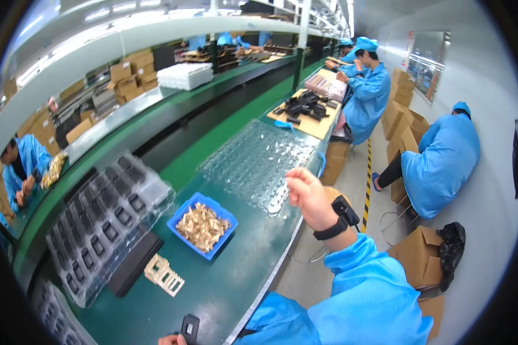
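At the lower edge, my left hand [171, 340], mostly cut off, is closed on a small black plastic frame [190, 328] with a rectangular window. My right hand [308, 198] is raised above the near edge of a clear plastic tray [253, 164]. Its fingers are curled together, and anything between them is too small to make out. A blue bin [229, 233] of small gold-coloured metal pieces [202, 226] stands on the green bench [224, 287]. Beside it lie a cream slotted fixture [164, 275] and a dark flat block [135, 264].
Clear trays [106, 213] of black casings line the left. Farther along, black parts [308, 106] cover a board, near a seated person in blue [368, 95]. Another person [443, 164] sits bent over at right. Cardboard boxes [414, 256] stand on the floor behind my right arm.
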A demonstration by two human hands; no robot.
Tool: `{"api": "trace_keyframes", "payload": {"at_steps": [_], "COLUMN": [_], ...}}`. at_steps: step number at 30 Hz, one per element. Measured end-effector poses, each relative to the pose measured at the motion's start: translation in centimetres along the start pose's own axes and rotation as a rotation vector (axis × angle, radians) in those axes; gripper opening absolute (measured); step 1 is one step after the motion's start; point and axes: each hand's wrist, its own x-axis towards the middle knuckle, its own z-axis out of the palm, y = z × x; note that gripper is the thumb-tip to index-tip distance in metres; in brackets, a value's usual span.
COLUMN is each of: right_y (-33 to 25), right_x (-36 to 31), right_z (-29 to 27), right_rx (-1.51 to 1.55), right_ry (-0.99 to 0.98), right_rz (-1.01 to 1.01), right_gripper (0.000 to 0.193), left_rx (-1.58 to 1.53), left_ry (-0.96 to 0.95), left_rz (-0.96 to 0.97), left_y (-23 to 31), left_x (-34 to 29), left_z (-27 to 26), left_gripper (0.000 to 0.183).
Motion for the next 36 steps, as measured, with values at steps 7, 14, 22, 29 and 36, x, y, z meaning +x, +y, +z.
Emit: {"api": "trace_keyframes", "payload": {"at_steps": [7, 14, 22, 29, 36], "right_y": [4.1, 11.5, 14.0, 14.1, 11.0], "right_x": [-5.9, -7.7, -8.3, -8.1, -10.3], "right_z": [8.1, 16.2, 17.9, 17.7, 17.5], "right_rx": [-0.448, -0.846, -1.02, -1.033, -1.117], "right_ry": [-0.674, -0.984, -0.994, -1.093, -1.239], "right_rz": [0.023, -0.359, -0.458, -0.56, -0.965], "right_gripper": [0.011, 0.018, 0.012, 0.01, 0.016], "left_rx": [-0.029, 0.122, -0.001, -0.063, -0.246], "left_ry": [0.135, 0.117, 0.088, 0.109, 0.167], "left_rz": [0.034, 0.101, 0.096, 0.099, 0.102], "left_y": [0.0, 0.6, 0.0, 1.1, 2.1], "left_x": [1.3, -0.2, -0.3, 0.7, 3.6], "left_z": [3.3, 2.9, 3.7, 3.3, 2.5], "left_gripper": [0.017, 0.077, 0.068, 0.062, 0.024]}}
